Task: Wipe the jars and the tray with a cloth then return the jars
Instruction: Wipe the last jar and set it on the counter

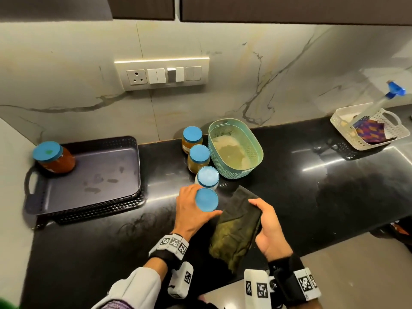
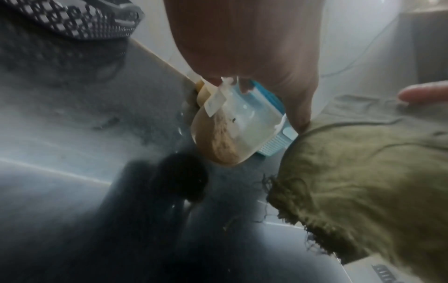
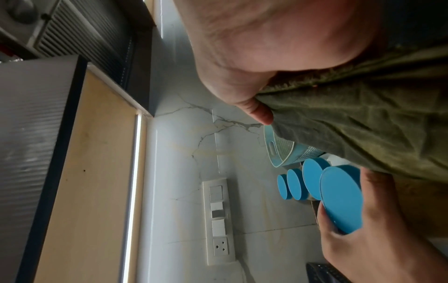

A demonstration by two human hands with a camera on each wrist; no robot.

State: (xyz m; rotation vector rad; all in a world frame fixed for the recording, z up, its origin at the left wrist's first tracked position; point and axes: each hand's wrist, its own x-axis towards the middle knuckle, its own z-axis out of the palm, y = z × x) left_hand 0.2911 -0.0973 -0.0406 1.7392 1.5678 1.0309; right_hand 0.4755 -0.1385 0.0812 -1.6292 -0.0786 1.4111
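Head view: my left hand (image 1: 192, 214) is wrapped around a blue-lidded jar (image 1: 206, 199), fingers curled round its body, lid facing up at me. Left wrist view catches the jar's clear body (image 2: 225, 132) with brownish powder inside, lifted off the black table (image 1: 301, 175). My right hand (image 1: 270, 228) grips the olive-green cloth (image 1: 236, 233), thumb on top, fingers underneath, just to the right of the jar and nearly touching my left thumb. Beyond my left hand three more blue-lidded jars (image 1: 199, 153) stand in a row on the table, with a teal basket (image 1: 235, 148) right beside them. Well to the left of my left hand sits the dark tray (image 1: 89, 175), smeared in places, with a red-filled jar (image 1: 54, 158) in its far left corner. Far off past my right hand, a white basket (image 1: 367, 128).
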